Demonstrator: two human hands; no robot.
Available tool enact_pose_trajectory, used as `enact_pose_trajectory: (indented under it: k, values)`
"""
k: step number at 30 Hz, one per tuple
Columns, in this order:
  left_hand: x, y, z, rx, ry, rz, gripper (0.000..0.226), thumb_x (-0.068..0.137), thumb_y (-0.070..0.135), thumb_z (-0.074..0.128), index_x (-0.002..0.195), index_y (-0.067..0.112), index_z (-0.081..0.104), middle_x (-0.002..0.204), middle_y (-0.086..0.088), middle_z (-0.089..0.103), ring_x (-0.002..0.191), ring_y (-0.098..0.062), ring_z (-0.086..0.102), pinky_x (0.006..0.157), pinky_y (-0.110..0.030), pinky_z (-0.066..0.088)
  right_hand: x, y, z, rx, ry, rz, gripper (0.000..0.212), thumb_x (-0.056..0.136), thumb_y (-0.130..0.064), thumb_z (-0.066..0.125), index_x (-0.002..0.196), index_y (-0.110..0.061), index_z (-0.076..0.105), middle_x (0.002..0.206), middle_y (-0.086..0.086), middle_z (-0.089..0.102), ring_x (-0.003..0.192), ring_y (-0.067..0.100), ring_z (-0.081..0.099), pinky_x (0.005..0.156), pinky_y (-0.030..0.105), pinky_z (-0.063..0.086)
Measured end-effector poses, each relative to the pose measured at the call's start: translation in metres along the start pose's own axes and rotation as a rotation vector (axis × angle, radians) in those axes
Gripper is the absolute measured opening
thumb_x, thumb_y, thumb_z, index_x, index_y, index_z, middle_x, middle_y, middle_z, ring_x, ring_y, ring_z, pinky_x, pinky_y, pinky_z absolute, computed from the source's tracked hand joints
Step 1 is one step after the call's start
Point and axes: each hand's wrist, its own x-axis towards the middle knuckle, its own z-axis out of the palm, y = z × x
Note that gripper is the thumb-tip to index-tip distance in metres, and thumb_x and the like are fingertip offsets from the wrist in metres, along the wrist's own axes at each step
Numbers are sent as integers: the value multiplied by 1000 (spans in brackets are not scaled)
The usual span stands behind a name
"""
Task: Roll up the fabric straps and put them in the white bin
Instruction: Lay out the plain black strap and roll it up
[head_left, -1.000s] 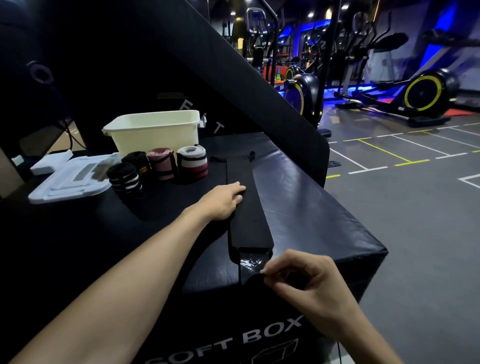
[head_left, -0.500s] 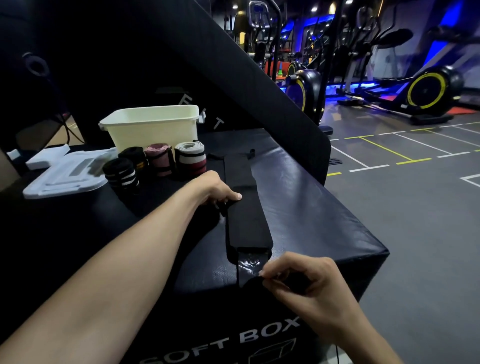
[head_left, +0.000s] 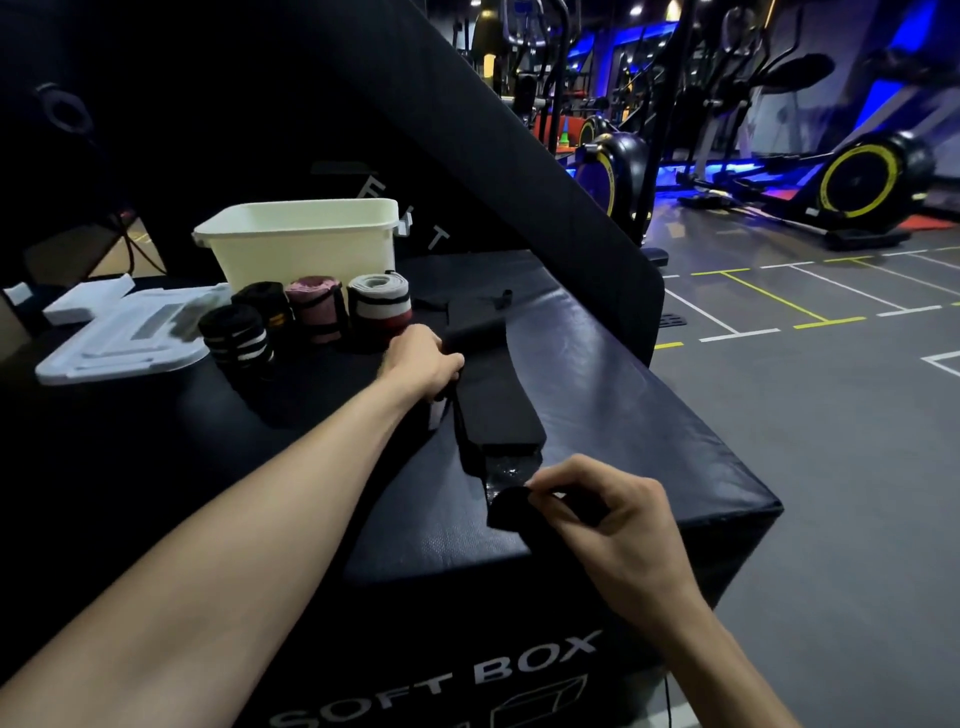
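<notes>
Black fabric strap (head_left: 496, 400) is lying lengthwise along the black soft box (head_left: 623, 426), one unrolled strap in total. Left hand (head_left: 423, 364) is gripping its left edge near the far end, where the strap is folding back on itself. Right hand (head_left: 597, 514) is pinching the near end at the box edge between thumb and fingers. Four rolled straps are standing in a row just in front of the white bin (head_left: 306, 241): one black with white stripes (head_left: 236, 338), one black with a yellow mark (head_left: 262, 309), one pink (head_left: 314, 306), one grey, white and red (head_left: 379, 304). One white lid (head_left: 119, 338) is lying left of the rolls. Bin contents not visible.
</notes>
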Motion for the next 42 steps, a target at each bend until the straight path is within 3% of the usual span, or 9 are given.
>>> enact_pose_trajectory:
  k: [2,4,7,10,21,24,30,35,42]
  values:
    - [-18,-6,-8,-70,89,97,25,86,27,73,110,20,70,81,8,76,90,-19,73,86,-35,58,0,1,-1,4,-1,13,15,84,-4,80,87,-19,78,81,-8,77,77,8,75,72,40,60]
    - [-53,-10,-21,-129,187,303,16,86,25,76,100,29,71,75,17,71,79,-8,68,80,-30,56,-1,1,-1,12,-5,20,16,84,-2,80,88,-18,78,81,-6,77,78,8,75,73,40,60]
    - [-122,-21,-28,-229,-4,627,7,86,21,82,89,27,78,80,14,74,70,-6,66,67,-22,51,-2,1,-2,27,-12,19,19,82,1,80,88,-17,78,82,-4,77,79,9,75,75,39,60]
    - [-159,-33,-21,-255,-147,722,12,88,25,81,100,27,80,92,16,73,81,-11,69,72,-20,50,-3,0,-2,-5,-9,7,21,82,2,80,89,-18,78,83,-6,77,79,9,75,74,37,60]
    - [-175,-40,-8,-266,7,694,16,82,30,83,98,33,81,87,22,73,78,-4,69,65,-18,47,-9,-9,5,-32,76,14,22,81,3,79,88,-18,77,84,-10,77,80,7,74,75,26,58]
    - [-176,-41,-7,-239,34,724,16,83,38,77,98,33,81,88,21,73,77,-3,69,64,-26,51,-10,-10,5,-12,83,-2,25,81,5,79,92,-18,76,87,-10,77,84,8,74,79,23,57]
    - [-182,-41,-2,-197,102,765,18,89,44,67,100,34,78,93,19,72,79,0,68,63,-36,55,-13,-7,3,-25,53,-9,19,82,-2,81,89,-19,78,84,-8,77,80,10,75,74,33,60]
    - [-184,-40,-1,-257,55,736,13,87,38,74,98,35,79,89,18,73,75,-8,70,62,-37,55,-15,-5,1,-74,43,-80,21,80,0,83,90,-18,78,86,-9,77,81,10,75,72,39,60]
    - [-187,-42,-3,-277,-50,625,19,83,26,83,96,40,81,81,23,72,71,-12,69,65,-35,56,-17,-3,-4,-387,27,-272,19,76,-15,88,88,-23,76,87,-20,69,84,4,64,70,24,53]
